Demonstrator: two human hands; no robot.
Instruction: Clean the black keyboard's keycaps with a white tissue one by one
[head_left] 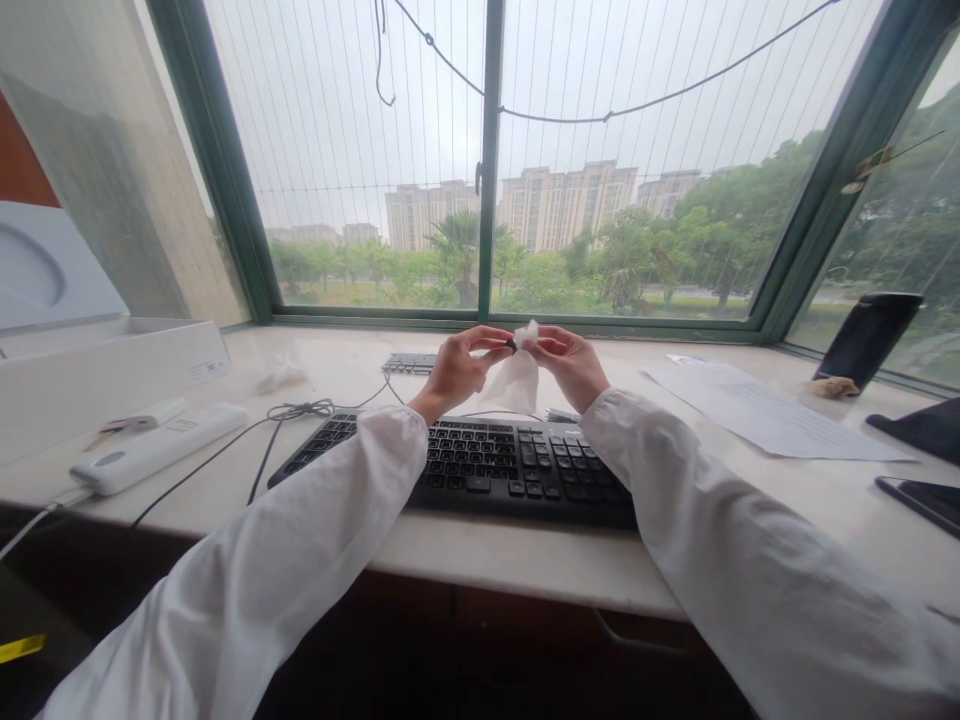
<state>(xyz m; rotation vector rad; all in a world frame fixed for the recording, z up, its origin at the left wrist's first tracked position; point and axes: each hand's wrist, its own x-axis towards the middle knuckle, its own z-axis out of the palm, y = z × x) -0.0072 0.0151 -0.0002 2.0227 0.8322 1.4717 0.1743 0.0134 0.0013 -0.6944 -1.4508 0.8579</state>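
Above the black keyboard (480,470), both my hands meet near the window sill. My left hand (463,368) is closed, pinching a small black piece (511,345) that looks like a keycap, partly hidden by the fingers. A thin white tissue (516,385) hangs from the pinched thumb and fingers of my right hand (566,362), its upper end bunched up beside the black piece. Whether the tissue touches that piece I cannot tell. Behind my left hand lies a grey, gridded block (409,363), too small to make out. My sleeves cover parts of the keyboard.
Left of the keyboard are a white power strip (161,447), tangled black cable (300,410), a crumpled clear bag (282,375) and an open white box (112,375). On the right lie paper sheets (765,405), a phone (922,503) and a black upright object (866,340).
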